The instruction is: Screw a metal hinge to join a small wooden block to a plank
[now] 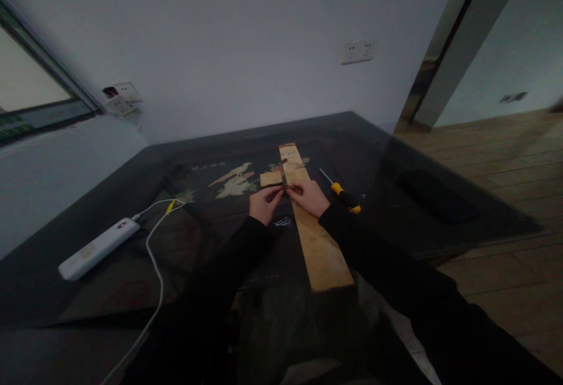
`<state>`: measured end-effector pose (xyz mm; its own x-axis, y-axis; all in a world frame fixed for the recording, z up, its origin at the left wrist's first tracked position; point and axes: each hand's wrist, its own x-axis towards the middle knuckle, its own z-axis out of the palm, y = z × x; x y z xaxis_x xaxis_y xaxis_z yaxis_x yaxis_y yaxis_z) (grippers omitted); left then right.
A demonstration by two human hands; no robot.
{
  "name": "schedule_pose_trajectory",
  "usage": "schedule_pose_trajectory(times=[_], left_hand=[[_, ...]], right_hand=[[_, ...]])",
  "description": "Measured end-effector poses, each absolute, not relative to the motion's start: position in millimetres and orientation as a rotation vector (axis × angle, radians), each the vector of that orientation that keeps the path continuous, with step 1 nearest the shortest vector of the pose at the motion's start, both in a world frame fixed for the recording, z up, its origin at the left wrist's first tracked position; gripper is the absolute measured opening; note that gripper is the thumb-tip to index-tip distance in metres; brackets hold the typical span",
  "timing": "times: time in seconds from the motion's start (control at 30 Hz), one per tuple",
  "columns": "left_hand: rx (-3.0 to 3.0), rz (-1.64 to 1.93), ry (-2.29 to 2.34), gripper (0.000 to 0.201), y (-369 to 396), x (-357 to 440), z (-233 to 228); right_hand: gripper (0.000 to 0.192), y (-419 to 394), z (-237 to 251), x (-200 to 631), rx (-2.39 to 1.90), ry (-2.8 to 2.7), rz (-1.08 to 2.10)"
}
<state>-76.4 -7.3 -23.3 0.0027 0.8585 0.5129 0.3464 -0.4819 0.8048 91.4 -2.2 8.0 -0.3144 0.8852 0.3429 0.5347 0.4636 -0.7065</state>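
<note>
A long pale wooden plank (pixel 319 244) lies on a dark table (pixel 211 238), running away from me. A small wooden block (pixel 271 178) sits just left of the plank. My left hand (pixel 264 203) and my right hand (pixel 309 195) meet at the plank's left edge, fingertips pinching a small dark metal piece (pixel 285 188), possibly a hinge or bracket. It is too small to tell which hand carries it. A few small screws (pixel 284 221) lie by my left wrist. A screwdriver with a yellow and black handle (pixel 343 195) lies right of my right hand.
A white power strip (pixel 97 247) with a white cable (pixel 153 256) lies at the left on the table. Wall sockets (pixel 358 51) sit on the wall behind. The table's right edge borders a wooden floor (pixel 505 156). A dark flat object (pixel 435 196) rests at the right.
</note>
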Motion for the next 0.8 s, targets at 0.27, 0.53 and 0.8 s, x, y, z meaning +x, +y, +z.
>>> schedule_pose_trajectory(times=[0.27,0.53,0.8], left_hand=[[2.360,1.366,1.200,0.033,-19,-75,-13],[1.735,1.430,1.132,0.028,-22,-72,-4],[1.585,1.393,1.061,0.034,-16,-73,-5]], right_hand=[[0.020,-1,10,89,-1.103,-1.641,1.087],[0.022,3,12,95,-0.991,-1.673,1.207],[0.028,4,11,96,-0.952,-1.662,1.165]])
